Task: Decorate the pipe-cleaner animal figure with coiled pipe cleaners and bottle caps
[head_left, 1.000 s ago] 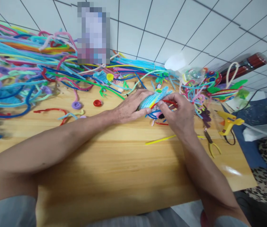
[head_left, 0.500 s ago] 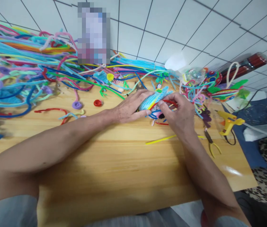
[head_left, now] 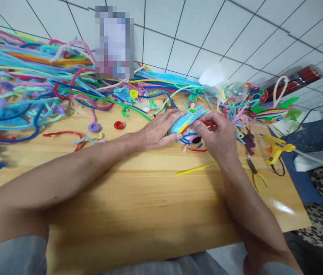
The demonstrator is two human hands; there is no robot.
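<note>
Centrally, a blue craft (head_left: 182, 123) is sitting between the hands, toward the table's (head_left: 138, 198) far side. The left hand (head_left: 161, 130) is gripping its left end; the right hand (head_left: 220, 131) is pinching a red stem (head_left: 210, 124) against it. Pale wood is spreading nearer, a yellow stem (head_left: 192, 169) lying across it. Pliers (head_left: 254, 172) and a glue gun (head_left: 277, 148) are lying rightward. Stems (head_left: 35, 57) are crowding the far edge, a white tiled wall (head_left: 164, 34) rising behind.

I can read no words, numbers or signs around my fingers (head_left: 175, 113); beyond them, leftward, a rectangular panel (head_left: 114, 44) is pixelated.
</note>
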